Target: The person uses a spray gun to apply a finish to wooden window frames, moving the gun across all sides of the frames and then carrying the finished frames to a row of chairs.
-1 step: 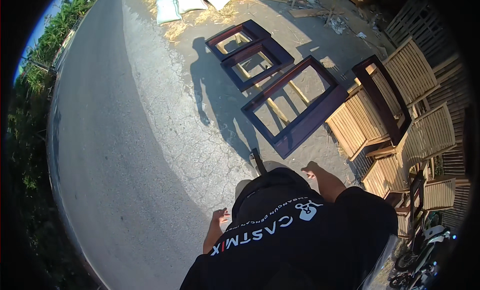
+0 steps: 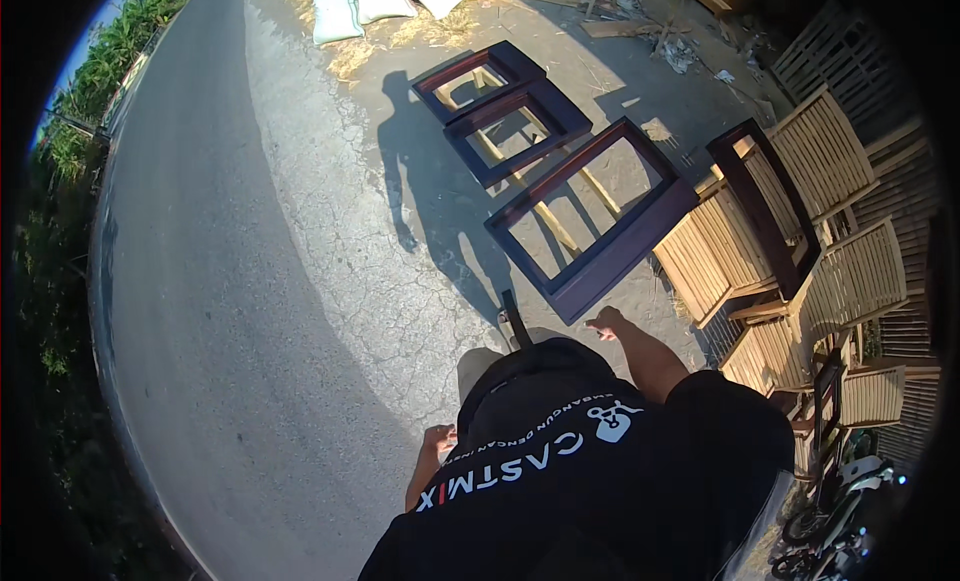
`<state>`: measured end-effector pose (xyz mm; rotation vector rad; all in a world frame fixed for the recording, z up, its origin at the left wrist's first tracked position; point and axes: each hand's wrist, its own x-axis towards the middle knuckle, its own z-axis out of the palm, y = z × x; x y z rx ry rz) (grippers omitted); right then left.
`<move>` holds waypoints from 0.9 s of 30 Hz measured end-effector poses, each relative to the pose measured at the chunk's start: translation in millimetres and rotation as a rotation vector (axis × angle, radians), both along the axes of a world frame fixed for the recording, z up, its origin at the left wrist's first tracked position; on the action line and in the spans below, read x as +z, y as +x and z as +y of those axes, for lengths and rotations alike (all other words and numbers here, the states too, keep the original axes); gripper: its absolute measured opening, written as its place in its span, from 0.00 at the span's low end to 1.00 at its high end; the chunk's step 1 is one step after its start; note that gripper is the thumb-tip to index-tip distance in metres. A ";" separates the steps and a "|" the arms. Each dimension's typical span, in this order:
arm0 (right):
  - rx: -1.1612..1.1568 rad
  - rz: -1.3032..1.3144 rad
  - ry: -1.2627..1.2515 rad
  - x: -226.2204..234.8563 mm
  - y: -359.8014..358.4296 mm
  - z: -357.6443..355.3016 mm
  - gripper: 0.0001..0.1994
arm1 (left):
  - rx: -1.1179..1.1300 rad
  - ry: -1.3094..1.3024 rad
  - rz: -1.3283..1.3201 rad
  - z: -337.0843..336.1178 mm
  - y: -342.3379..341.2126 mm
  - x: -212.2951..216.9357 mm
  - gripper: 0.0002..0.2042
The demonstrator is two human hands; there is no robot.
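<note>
R hand (image 2: 607, 324) out in front, fingers loosely spread, holding nothing; nearest thing = big dark-stained wooden frame (image 2: 640, 243) lying flat on the pavement (image 2: 300, 231), just ahead of the fingertips, not touching. L hand (image 2: 438, 442) low by the side, fingers curled, can't tell if anything's in it. Two smaller dark frames (image 2: 505, 111) further beyond the big one. Slatted light-wood chairs (image 2: 830, 151) stacked off to the R of the R fingers.

Right hand (image 2: 607, 324) near dark wooden frame (image 2: 600, 221) on pavement; left hand (image 2: 438, 441) apparently empty, beside black shirt (image 2: 600, 481)
</note>
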<state>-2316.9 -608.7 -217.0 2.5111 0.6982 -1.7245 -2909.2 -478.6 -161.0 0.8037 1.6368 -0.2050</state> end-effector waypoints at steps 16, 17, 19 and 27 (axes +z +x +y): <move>-0.179 -0.154 0.573 26.9 84.9 588.2 0.23 | -0.053 0.468 -0.488 707.6 195.2 86.7 0.14; 0.077 -0.205 0.346 35.2 34.8 613.9 0.21 | -0.146 0.601 -0.475 767.5 186.0 123.3 0.14; -0.256 0.027 0.085 14.4 14.3 583.3 0.22 | -0.331 0.753 -0.715 867.8 276.0 206.9 0.13; 0.224 -0.117 0.659 -18.3 32.7 610.7 0.19 | -1.025 0.897 -1.702 1001.0 532.8 516.7 0.24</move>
